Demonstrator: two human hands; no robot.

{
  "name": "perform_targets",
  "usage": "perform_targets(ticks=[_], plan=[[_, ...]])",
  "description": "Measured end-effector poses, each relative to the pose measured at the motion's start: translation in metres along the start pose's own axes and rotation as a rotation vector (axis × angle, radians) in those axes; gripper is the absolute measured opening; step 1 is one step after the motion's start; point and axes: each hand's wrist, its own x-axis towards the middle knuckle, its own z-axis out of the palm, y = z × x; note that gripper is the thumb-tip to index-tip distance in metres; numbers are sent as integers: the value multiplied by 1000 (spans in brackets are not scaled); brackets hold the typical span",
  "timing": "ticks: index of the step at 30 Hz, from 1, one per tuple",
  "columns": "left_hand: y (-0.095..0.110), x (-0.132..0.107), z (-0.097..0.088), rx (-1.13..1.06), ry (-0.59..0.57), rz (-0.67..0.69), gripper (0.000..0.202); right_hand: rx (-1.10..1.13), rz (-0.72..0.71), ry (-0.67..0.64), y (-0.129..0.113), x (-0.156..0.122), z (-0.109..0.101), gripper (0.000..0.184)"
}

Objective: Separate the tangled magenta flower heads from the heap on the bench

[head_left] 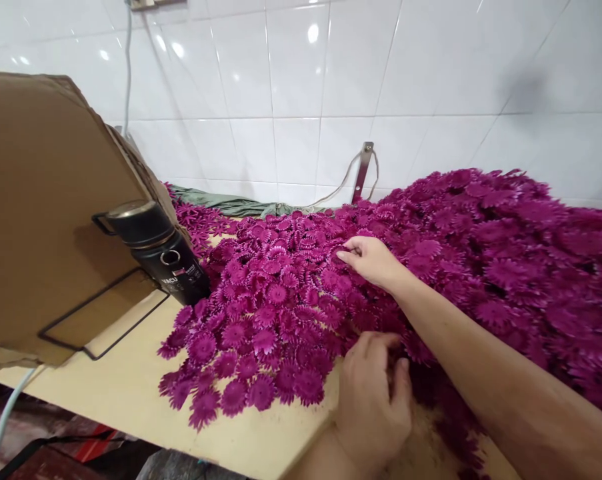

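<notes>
A large heap of magenta plastic flower heads (505, 267) covers the right and middle of a pale wooden table (131, 387). My right hand (373, 260) reaches across the heap, fingers pinched together on a flower head at its top. My left hand (371, 400) rests at the near edge of the heap with its fingers curled inward and the thumb against them. What they enclose is hidden. A flatter spread of flower heads (251, 333) lies in front of both hands.
A black insulated bottle (158, 250) lies tilted against a big cardboard sheet (45, 200) at the left, beside a thin black wire frame (101, 320). A white tiled wall (301, 87) stands behind. A green cloth (221, 203) and a metal bracket (363, 167) sit at the wall's foot.
</notes>
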Motion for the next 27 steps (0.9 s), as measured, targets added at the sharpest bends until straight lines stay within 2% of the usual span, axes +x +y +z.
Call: perform_targets(ticks=[3,6,8,11,14,16,19,21,23,25,27], plan=[[-2,3,0,-343,174,-212,35,5,-58,20,10,-31,-8,22],[-3,8,0,-587,240,-313,45,-19,-110,64,24,-67,-11,23],[-3,11,-1,-662,216,-320,43,-43,-97,54,29,-88,-11,25],[-3,14,-3,-642,153,-310,34,-47,-89,8,27,-113,-7,28],[-5,15,-6,-595,75,-288,39,37,-100,17,23,-131,-4,30],[-6,13,-6,-593,-21,-271,38,128,-109,-3,23,-140,-10,27],[-6,7,-5,-478,-167,-186,33,149,-150,27,36,-153,-44,16],[-6,3,-5,-338,-216,-98,29,26,-157,171,55,-163,-80,12],[-7,1,-6,-237,-223,-50,27,-127,-53,269,81,-176,-119,13],[-8,0,-6,-174,-221,-11,25,-182,93,216,109,-191,-150,13],[-9,0,-6,-122,-233,37,23,-250,247,92,134,-204,-165,12]])
